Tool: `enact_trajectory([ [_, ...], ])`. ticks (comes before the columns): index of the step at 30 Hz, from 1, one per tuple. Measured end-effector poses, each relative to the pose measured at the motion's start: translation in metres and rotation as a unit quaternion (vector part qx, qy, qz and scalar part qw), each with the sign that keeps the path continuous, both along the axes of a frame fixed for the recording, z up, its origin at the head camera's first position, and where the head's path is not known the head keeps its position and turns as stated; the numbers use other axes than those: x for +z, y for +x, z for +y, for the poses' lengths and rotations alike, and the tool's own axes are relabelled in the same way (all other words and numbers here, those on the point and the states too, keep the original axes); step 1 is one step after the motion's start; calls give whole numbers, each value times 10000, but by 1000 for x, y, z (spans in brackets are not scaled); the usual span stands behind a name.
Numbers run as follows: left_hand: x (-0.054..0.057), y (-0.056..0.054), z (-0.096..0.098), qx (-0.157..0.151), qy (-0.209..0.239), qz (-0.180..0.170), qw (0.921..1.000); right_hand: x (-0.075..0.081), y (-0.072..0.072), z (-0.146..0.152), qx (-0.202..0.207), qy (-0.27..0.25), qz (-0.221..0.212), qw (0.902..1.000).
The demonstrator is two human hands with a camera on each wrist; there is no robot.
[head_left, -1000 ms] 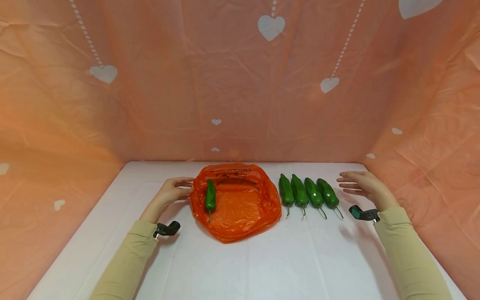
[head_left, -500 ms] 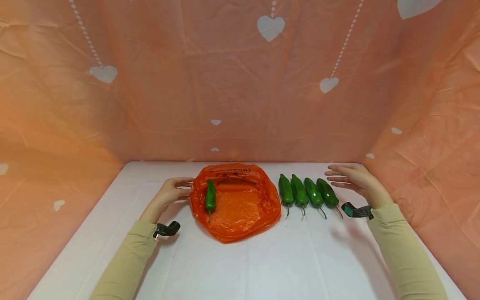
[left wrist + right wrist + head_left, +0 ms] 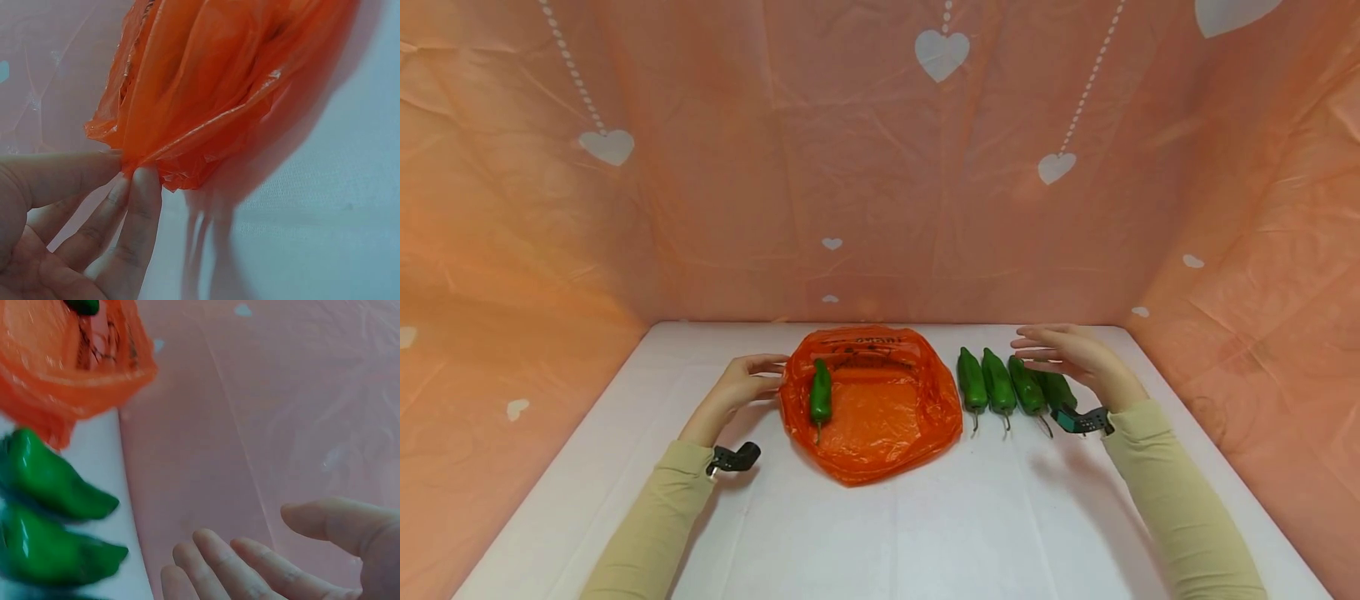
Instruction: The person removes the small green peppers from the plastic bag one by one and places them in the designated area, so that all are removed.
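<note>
An orange plastic bag [image 3: 880, 425] lies on the white table with its mouth spread open. Inside it, toward the left, rests one green pepper [image 3: 821, 396]. My left hand [image 3: 741, 385] pinches the bag's left edge between thumb and fingertips, as the left wrist view shows. Right of the bag, several green peppers [image 3: 972, 385] lie side by side, stems toward me. Over the rightmost green pepper [image 3: 1060, 392] hovers my right hand [image 3: 1078, 357], holding nothing, its fingers extended and thumb apart in the right wrist view. It partly covers the two rightmost peppers.
The white table [image 3: 880, 542] ends at a hanging orange sheet [image 3: 880, 208] printed with hearts, which closes off the back and both sides. A black wrist device [image 3: 1082, 421] sits on my right wrist and another black wrist device [image 3: 735, 457] on my left.
My right hand has moved left from beside the row until it hangs over the rightmost peppers. The left hand, the bag and the peppers have stayed in place.
</note>
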State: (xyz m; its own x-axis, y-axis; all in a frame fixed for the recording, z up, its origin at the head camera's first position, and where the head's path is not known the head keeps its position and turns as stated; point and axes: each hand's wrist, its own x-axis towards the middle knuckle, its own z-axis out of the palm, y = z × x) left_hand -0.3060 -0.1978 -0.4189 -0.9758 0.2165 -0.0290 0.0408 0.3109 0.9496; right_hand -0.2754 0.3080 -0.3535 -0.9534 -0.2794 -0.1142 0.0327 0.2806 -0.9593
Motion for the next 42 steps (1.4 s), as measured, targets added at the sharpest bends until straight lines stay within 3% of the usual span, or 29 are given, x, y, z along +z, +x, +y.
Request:
enact_trajectory([
  [3, -1, 0, 0, -10, 26, -7, 10000, -4, -9, -14, 200, -369, -263, 9988],
  [15, -5, -2, -1, 1, 17, 20, 10000, -15, -21, -55, 319, -687, -490, 9959],
  [31, -5, -4, -5, -4, -66, 32, 10000, -29, -27, -111, 511, -937, -773, 9913],
  [42, -10, -5, -8, -167, 226, 3, 9996, -36, -27, -148, 850, -1046, -826, 9874],
])
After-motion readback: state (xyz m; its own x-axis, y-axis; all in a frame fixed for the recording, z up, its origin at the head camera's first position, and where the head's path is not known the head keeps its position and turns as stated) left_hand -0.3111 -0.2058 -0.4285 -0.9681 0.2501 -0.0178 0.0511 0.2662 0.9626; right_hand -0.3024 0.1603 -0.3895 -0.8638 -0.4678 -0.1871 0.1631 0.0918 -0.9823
